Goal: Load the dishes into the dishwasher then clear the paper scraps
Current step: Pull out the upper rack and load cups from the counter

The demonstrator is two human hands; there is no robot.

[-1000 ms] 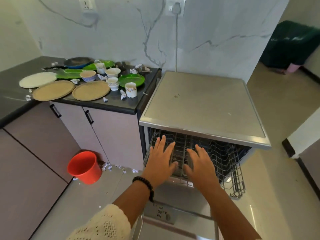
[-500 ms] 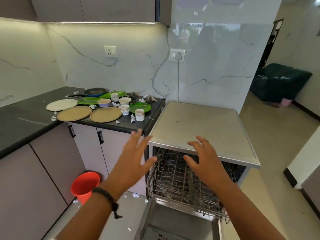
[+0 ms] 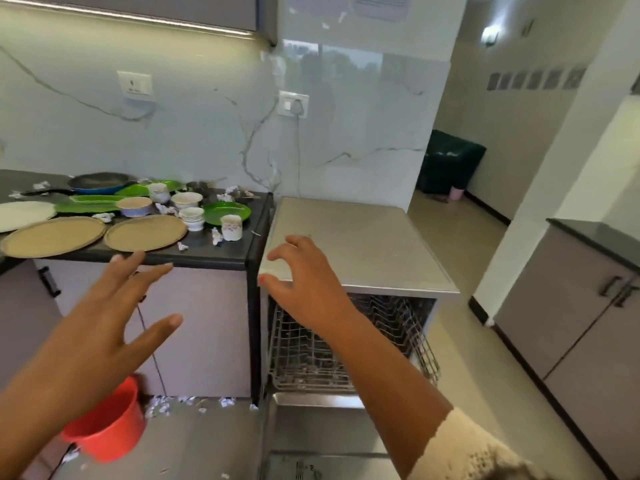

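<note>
The dishwasher [image 3: 360, 244] stands open at centre, its wire rack [image 3: 381, 337] pulled out and empty. On the black counter [image 3: 214, 259] to its left lie two tan round plates [image 3: 145, 232], a white plate [image 3: 20, 214], green plates [image 3: 227, 213], several small bowls [image 3: 133, 206], a patterned cup [image 3: 231, 227] and a dark pan [image 3: 100, 181]. Crumpled paper scraps [image 3: 216, 235] sit among them. My left hand [image 3: 114, 313] is spread in the air before the cabinet front, holding nothing. My right hand [image 3: 304, 282] hovers over the dishwasher's front left corner, fingers loosely bent and empty.
A red bucket [image 3: 107, 427] stands on the floor at lower left, with more paper scraps [image 3: 162, 405] along the cabinet base. The dishwasher door [image 3: 322, 434] lies folded down below the rack. Grey cabinets [image 3: 581, 323] line the right side, and a hallway opens beyond.
Both hands have left the rack and swung up and to the left, toward the counter. The view has risen and turned left with them.
</note>
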